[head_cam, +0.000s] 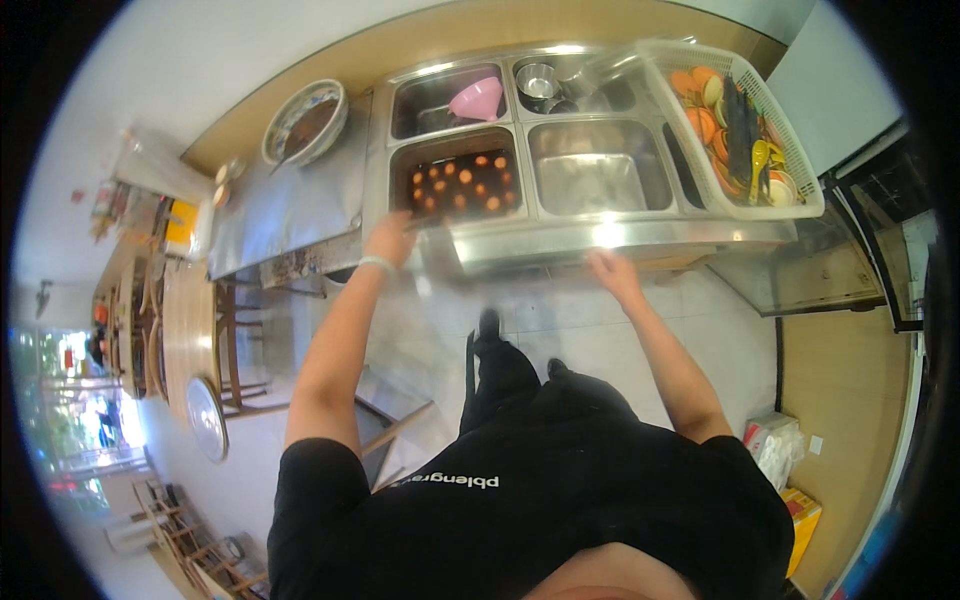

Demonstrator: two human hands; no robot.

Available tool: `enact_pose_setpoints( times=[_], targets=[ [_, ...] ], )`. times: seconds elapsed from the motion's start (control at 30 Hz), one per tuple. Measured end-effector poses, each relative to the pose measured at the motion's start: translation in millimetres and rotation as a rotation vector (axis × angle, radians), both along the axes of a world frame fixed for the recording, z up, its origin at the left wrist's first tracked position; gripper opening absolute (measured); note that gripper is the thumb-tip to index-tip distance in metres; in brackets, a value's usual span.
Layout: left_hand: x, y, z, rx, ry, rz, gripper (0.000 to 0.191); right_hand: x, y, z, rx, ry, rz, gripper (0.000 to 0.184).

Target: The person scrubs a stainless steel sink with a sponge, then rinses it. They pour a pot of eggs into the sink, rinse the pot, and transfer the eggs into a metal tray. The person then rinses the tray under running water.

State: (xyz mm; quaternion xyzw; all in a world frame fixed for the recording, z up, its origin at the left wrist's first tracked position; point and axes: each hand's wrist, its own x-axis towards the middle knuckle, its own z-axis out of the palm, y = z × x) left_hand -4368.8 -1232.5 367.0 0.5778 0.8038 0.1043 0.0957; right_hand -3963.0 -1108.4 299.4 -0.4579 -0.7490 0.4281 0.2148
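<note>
My left hand (pixel 390 238) is at the front edge of the steel counter, by the front left corner of a pan (pixel 517 176) of dark liquid with several round, light brown eggs in it. A dark blurred shape lies beside its fingers; whether the hand holds it cannot be told. My right hand (pixel 615 276) is bent just in front of the counter's front rim (pixel 555 241), below a bare steel pan (pixel 592 176); nothing clear shows in it. Behind these pans, a pink plastic funnel (pixel 480 99) lies in one well and metal cups (pixel 537 81) in another.
At the right end of the counter sits a white plastic basket (pixel 806 187) of colourful utensils. A patterned bowl (pixel 341 112) of dark contents stands on the left steel top. A wooden table (pixel 187 315) with stools is at left, boxes (pixel 801 529) at lower right.
</note>
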Motion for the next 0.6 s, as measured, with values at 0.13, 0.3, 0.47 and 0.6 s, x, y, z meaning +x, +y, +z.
enact_pose_setpoints(
  times=[0.13, 0.3, 0.47, 0.6],
  targets=[
    [-85, 126, -8, 0.048, 0.163, -0.157, 0.050, -104, 47, 50, 0.048, 0.024, -0.019, 0.025],
    [-152, 242, -38, -0.181, 0.261, -0.278, 0.059, -187, 69, 45, -0.162, -0.063, -0.067, 0.026],
    [-186, 272, -74, -0.452, -0.005, -0.420, 0.043, -250, 93, 42, -0.159, -0.168, -0.112, 0.024],
    [-198, 265, -70, -0.286, -0.087, -0.505, 0.040, -294, 117, 38, -0.152, -0.190, -0.090, 0.022]
  ],
)
